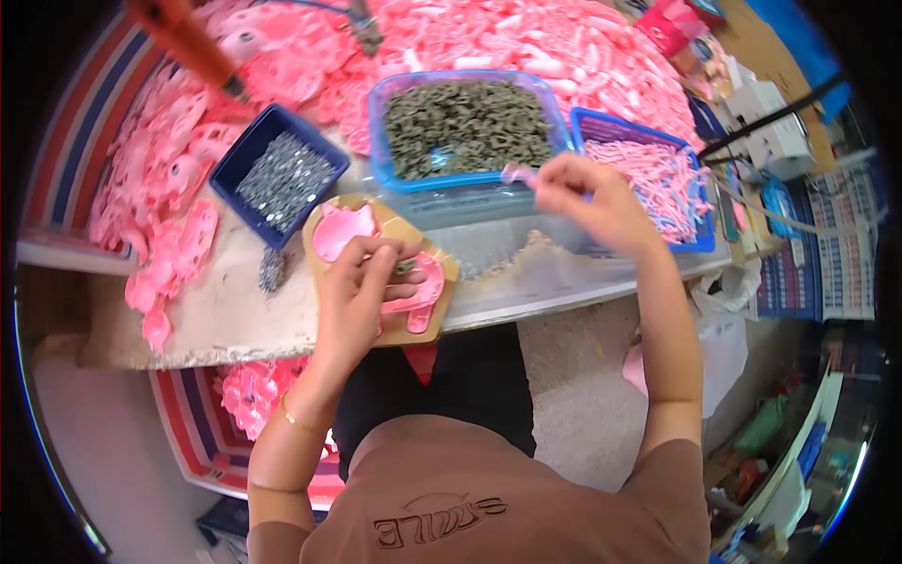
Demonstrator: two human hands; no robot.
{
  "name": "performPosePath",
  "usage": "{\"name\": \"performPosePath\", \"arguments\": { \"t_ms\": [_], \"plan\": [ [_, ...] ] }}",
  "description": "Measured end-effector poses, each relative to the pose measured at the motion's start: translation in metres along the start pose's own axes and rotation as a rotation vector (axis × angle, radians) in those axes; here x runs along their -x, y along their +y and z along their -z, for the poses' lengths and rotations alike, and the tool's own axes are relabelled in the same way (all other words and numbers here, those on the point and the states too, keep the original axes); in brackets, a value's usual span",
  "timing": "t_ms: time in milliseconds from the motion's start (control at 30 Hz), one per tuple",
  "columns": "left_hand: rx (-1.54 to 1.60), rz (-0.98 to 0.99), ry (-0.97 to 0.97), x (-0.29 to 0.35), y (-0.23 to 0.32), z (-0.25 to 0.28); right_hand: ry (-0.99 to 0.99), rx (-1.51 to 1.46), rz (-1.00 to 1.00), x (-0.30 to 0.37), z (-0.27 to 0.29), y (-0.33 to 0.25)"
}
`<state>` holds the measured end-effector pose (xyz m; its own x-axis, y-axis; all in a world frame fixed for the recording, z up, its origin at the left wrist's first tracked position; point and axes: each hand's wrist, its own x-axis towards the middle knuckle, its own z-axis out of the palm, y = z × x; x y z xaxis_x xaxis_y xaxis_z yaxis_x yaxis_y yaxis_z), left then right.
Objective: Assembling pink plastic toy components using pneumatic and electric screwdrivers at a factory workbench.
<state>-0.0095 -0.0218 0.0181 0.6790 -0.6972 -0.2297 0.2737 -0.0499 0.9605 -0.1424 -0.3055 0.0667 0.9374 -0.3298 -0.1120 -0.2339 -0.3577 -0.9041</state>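
Observation:
My left hand (357,287) rests over a tan, angular holding block (442,320), its fingers curled. A small grey-green piece (404,268) shows at its fingertips, like those heaped in the blue tub. Beneath and around the fingers lies a pink moulded plastic shell (345,231), set in the block; the hand hides part of it. Above the bench at the right, my right hand (587,197) pinches a small pale-pink plastic piece (520,176), with its fingertips near the front right corner of the blue tub (451,180).
A dark-blue bin (235,195) holds small shiny metal parts, and a blue basket (691,246) holds thin pink pieces. Pink mouldings (489,38) are piled across the back. An orange-handled tool (188,42) hangs at upper left. A metal clump (272,270) lies beside the block.

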Motion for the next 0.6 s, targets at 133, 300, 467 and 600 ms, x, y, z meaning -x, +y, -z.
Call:
{"name": "performPosePath", "arguments": {
  "t_ms": [133,300,467,600],
  "plan": [
    [0.063,-0.001,-0.032,0.003,0.002,-0.011,-0.194,0.051,0.097,0.019,-0.065,-0.031],
    [0.076,-0.025,-0.041,0.009,0.003,-0.012,-0.217,0.006,0.09,0.015,-0.092,-0.032],
    [0.061,-0.076,-0.011,0.012,0.0,-0.014,-0.165,0.056,0.091,0.019,-0.099,-0.034],
    [0.052,-0.05,-0.038,0.017,0.004,-0.009,-0.156,0.05,0.034,0.019,-0.1,-0.032]
  ]
}}
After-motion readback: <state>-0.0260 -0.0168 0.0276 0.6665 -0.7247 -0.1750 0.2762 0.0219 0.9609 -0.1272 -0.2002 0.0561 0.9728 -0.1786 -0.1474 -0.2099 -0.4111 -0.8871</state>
